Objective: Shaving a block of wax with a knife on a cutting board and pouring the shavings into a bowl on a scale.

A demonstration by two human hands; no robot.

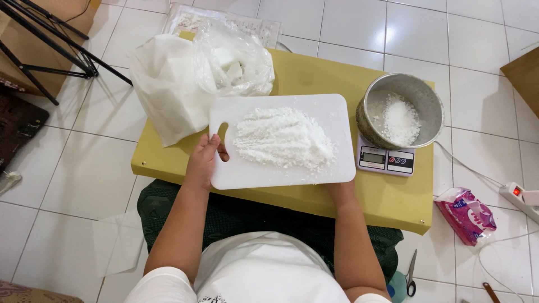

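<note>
Landmark: the white cutting board (337, 112), lying flat on the low yellow desk (393, 202).

1. Cutting board. White plastic, rounded corners, a slot handle at its left end. We judge it stiff and smooth, light in itself, but tippy under a loose load; it is best held at both short ends and kept level.
2. White crumbly heap (283, 139), on the board's middle. Loose and flaky, likely to slide or spill at any tilt.
3. Left hand (203, 160), at the board's left edge. The fingers are closed on the edge by the handle slot, with the thumb on top.
4. Right hand (339, 189), at the board's near right corner. The fingers are tucked under the board; we cannot tell how far they are curled.
5. Metal bowl (421, 92), right of the board, standing on a small digital scale (386, 160); it holds some of the same white crumbs.
6. Clear plastic bag (238, 59) with white lumps, behind the board's left end.
7. White sack (165, 84), left of the clear bag.
8. Pink packet (466, 216), on the floor, well right of the board.
9. Scissors (411, 274), on the floor, near right of the board.
</note>
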